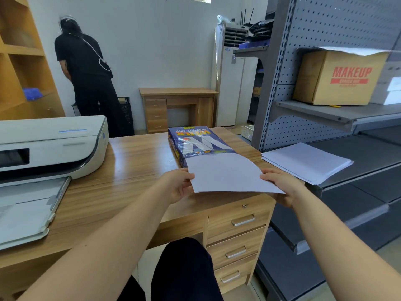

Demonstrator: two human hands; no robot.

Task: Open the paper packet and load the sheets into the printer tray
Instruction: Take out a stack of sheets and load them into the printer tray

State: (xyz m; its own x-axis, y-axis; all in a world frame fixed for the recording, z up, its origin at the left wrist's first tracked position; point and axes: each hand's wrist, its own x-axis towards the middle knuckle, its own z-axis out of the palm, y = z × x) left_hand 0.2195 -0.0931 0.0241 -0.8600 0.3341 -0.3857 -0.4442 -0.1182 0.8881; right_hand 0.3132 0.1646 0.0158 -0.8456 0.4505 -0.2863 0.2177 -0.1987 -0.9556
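Observation:
A blue paper packet (195,142) lies on the wooden desk (121,187), its near end open. White sheets (227,174) stick out of that end toward me. My left hand (180,185) grips the sheets' left edge and my right hand (280,185) grips their right corner; the near end is lifted off the desk. The white printer (50,146) stands at the desk's left, with its pale paper tray (28,209) pulled out toward me.
A loose stack of white paper (306,161) rests on the grey metal shelf (358,170) to the right. A cardboard box (338,77) sits on a higher shelf. A person in black (86,74) stands at the back wall. Desk drawers (236,242) are below.

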